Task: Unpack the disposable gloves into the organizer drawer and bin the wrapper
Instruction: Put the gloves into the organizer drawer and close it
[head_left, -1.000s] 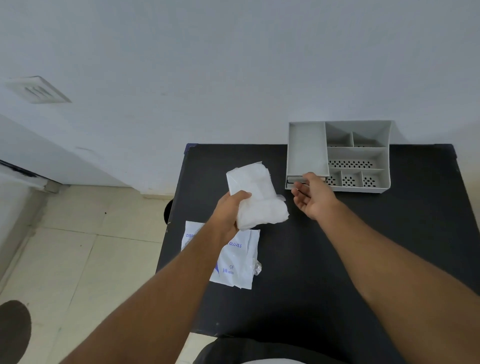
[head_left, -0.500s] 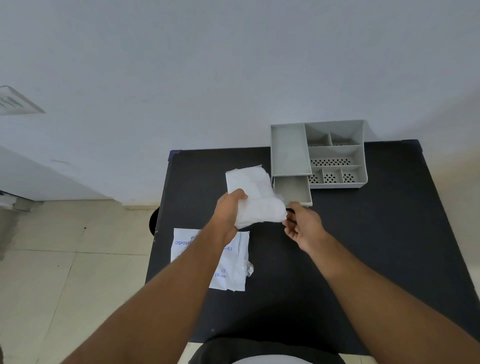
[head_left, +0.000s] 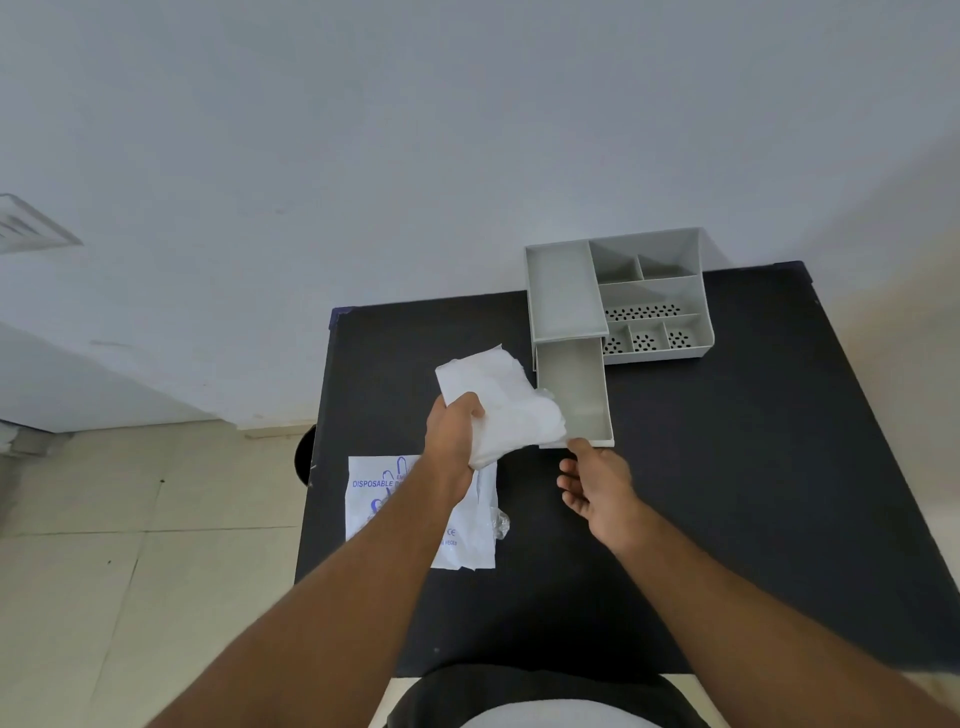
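My left hand (head_left: 453, 435) is clenched on a white bundle of disposable gloves (head_left: 506, 404) and holds it above the black table (head_left: 727, 493), just left of the drawer. The grey organizer (head_left: 652, 299) stands at the table's far edge against the wall. Its drawer (head_left: 574, 395) is pulled far out toward me and looks empty. My right hand (head_left: 597, 483) is at the drawer's front lip, one fingertip on it and the other fingers curled. The printed glove wrapper (head_left: 379, 512) lies flat near the table's left edge, partly under my left forearm.
A dark round object (head_left: 304, 460) shows on the tiled floor beside the table's left edge. A white wall rises directly behind the table. The organizer's right half has several small perforated compartments.
My right hand has drawn the drawer from shut to far out toward me. The left hand has kept the glove bundle in about the same place.
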